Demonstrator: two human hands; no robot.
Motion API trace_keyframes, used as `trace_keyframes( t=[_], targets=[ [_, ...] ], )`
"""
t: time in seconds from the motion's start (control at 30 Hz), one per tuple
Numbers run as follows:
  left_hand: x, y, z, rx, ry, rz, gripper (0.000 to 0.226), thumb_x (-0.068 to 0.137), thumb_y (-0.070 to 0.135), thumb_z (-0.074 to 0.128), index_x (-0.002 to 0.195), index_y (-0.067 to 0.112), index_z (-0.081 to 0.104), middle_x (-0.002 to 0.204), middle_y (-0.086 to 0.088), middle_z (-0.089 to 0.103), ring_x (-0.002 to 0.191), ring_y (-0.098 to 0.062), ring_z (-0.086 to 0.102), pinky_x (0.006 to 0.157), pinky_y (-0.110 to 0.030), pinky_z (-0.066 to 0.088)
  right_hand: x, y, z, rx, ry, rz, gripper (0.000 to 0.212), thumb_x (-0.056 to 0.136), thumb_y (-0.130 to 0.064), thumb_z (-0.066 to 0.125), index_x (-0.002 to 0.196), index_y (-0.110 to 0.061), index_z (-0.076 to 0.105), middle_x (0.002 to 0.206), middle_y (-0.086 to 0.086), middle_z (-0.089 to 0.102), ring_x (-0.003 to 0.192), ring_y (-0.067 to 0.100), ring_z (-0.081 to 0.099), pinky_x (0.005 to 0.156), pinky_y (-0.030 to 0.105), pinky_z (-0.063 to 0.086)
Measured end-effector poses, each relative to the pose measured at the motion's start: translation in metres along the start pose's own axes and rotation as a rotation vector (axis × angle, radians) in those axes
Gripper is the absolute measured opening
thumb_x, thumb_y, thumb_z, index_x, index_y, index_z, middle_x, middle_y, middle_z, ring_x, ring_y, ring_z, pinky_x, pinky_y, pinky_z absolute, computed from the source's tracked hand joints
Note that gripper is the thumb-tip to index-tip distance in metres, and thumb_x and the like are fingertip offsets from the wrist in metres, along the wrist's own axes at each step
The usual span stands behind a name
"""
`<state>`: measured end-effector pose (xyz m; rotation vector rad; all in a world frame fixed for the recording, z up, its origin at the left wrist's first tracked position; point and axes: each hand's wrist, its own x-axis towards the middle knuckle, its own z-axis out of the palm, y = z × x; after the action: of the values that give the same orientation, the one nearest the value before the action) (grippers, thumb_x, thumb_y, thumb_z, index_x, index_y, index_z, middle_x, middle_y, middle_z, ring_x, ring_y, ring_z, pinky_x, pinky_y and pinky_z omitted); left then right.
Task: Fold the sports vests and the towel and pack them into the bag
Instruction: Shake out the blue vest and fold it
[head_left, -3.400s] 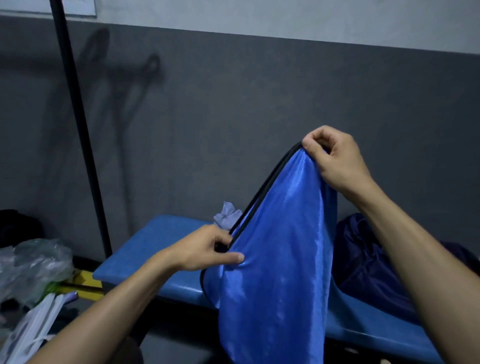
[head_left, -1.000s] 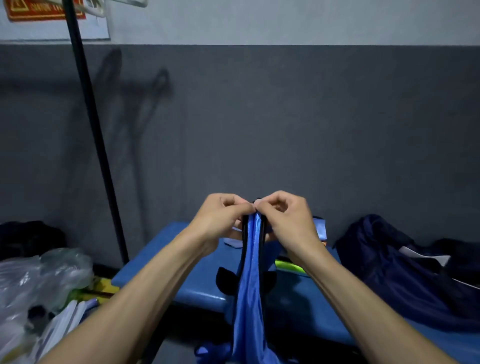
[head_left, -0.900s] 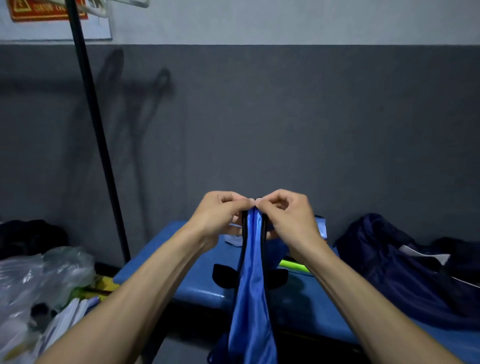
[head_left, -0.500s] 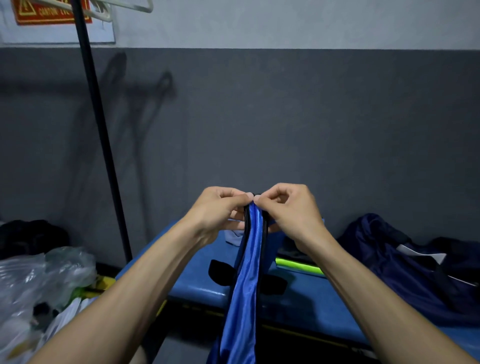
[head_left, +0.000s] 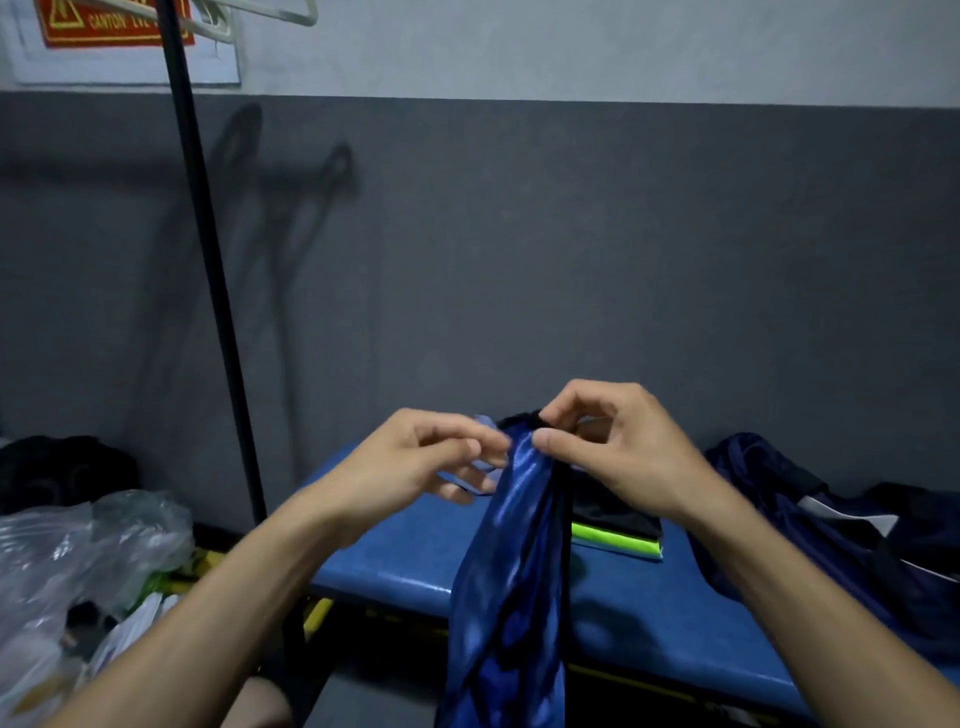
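The blue vest (head_left: 511, 571) hangs in the air in front of the bench's front edge, gathered into a narrow strip, its black-trimmed top pinched between thumb and forefinger of the right hand (head_left: 610, 457). The left hand (head_left: 415, 465) sits just beside that top, fingers loosely curled; its fingertips are near the cloth, but whether they pinch it I cannot tell.

The cloth looks thin, shiny and limp, so it is probably very light and slippery; it should slide over itself and drop out of a loose fold. The bound black trim looks like the firmest part, so the shoulder seams or the hem corners seem the best places to take hold, with the fold pressed flat on the bench (head_left: 395, 566) rather than made in the air.

On the bench behind the vest lies a folded stack (head_left: 615, 535), black over neon green, toward the back edge. The dark blue bag (head_left: 810, 525) slumps at the bench's right end. Left of the bench stand a black pole (head_left: 208, 270) and, on the floor, clear plastic bags (head_left: 78, 566).
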<state>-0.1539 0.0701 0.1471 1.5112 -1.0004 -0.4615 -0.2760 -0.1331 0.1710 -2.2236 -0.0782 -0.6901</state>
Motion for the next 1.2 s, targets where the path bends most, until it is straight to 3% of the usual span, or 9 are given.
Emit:
trace_keyframes(
  t=[0.1,0.2,0.33,0.47,0.67,0.77,0.87,1.0,1.2],
  targets=[
    [-0.002,-0.011,-0.008,0.265,0.248,0.292,0.011,0.091,0.010,0.073,0.095,0.020,0.076,0.093,0.001,0.074,0.087,-0.012,0.070,0.082,-0.039,0.055,0.008,-0.008,-0.037,0.189,-0.261,-0.006,0.012,0.085,-0.009,0.076,0.094,-0.004,0.070,0.089,0.010,0.074,0.085,0.015,0.068,0.081,0.026,0.055],
    [-0.004,0.000,-0.004,0.348,0.228,0.473,0.020,0.086,0.019,0.080,0.104,0.022,0.073,0.101,0.003,0.068,0.096,-0.020,0.068,0.084,-0.037,0.056,0.025,-0.025,-0.065,0.139,-0.418,-0.030,0.013,0.085,-0.005,0.073,0.097,-0.001,0.070,0.091,0.008,0.074,0.086,0.014,0.069,0.079,0.021,0.054],
    [-0.009,0.016,0.015,0.442,0.212,0.573,0.021,0.084,0.024,0.083,0.101,0.021,0.070,0.098,0.004,0.067,0.094,-0.023,0.064,0.081,-0.038,0.051,0.041,-0.038,-0.073,0.080,-0.407,-0.073,0.015,0.084,-0.007,0.073,0.098,-0.001,0.071,0.093,0.014,0.075,0.086,0.017,0.069,0.079,0.022,0.054],
    [-0.016,0.015,0.029,0.570,0.424,0.672,0.038,0.076,0.020,0.089,0.105,0.019,0.064,0.102,0.010,0.059,0.095,-0.015,0.060,0.079,-0.022,0.045,0.041,-0.036,-0.068,0.075,-0.402,-0.083,0.015,0.084,-0.008,0.074,0.098,-0.001,0.072,0.093,0.016,0.075,0.085,0.018,0.070,0.079,0.024,0.054],
    [-0.024,0.008,0.020,0.803,0.218,0.718,0.007,0.089,0.033,0.077,0.096,0.031,0.074,0.102,0.009,0.045,0.096,-0.017,0.048,0.084,-0.028,0.044,0.041,-0.035,-0.065,0.084,-0.392,-0.088,0.015,0.083,-0.010,0.075,0.096,-0.004,0.073,0.092,0.015,0.075,0.085,0.018,0.069,0.080,0.023,0.054],
    [-0.024,-0.005,0.011,1.083,0.060,0.645,0.035,0.104,0.053,0.044,0.090,0.033,0.069,0.093,0.011,0.036,0.087,-0.014,0.039,0.077,-0.035,0.042,0.040,-0.033,-0.066,0.085,-0.379,-0.094,0.014,0.083,-0.010,0.076,0.096,-0.005,0.073,0.095,0.019,0.074,0.087,0.020,0.069,0.082,0.024,0.055],
    [-0.029,-0.021,0.001,1.073,-0.087,0.473,0.048,0.107,0.058,0.021,0.075,0.031,0.045,0.093,0.011,0.035,0.091,-0.014,0.037,0.083,-0.034,0.039,0.039,-0.027,-0.068,0.088,-0.367,-0.090,0.013,0.084,-0.009,0.075,0.096,-0.005,0.073,0.097,0.018,0.075,0.090,0.021,0.070,0.083,0.024,0.054],
    [-0.024,-0.030,-0.021,1.086,-0.161,0.490,0.043,0.104,0.058,0.041,0.076,0.026,0.041,0.098,0.012,0.038,0.092,-0.012,0.040,0.082,-0.028,0.040,0.038,-0.011,-0.073,0.058,-0.359,-0.060,0.013,0.087,-0.007,0.074,0.099,-0.003,0.074,0.100,0.016,0.076,0.095,0.026,0.072,0.088,0.027,0.055],
    [-0.004,0.014,-0.054,0.992,-0.060,0.626,0.033,0.079,0.050,0.083,0.072,0.027,0.060,0.089,0.015,0.056,0.083,-0.008,0.052,0.073,-0.018,0.040,0.033,0.029,-0.074,0.113,-0.300,0.036,0.014,0.090,-0.007,0.071,0.102,-0.001,0.071,0.102,0.021,0.074,0.094,0.021,0.068,0.088,0.025,0.053]
  ],
)
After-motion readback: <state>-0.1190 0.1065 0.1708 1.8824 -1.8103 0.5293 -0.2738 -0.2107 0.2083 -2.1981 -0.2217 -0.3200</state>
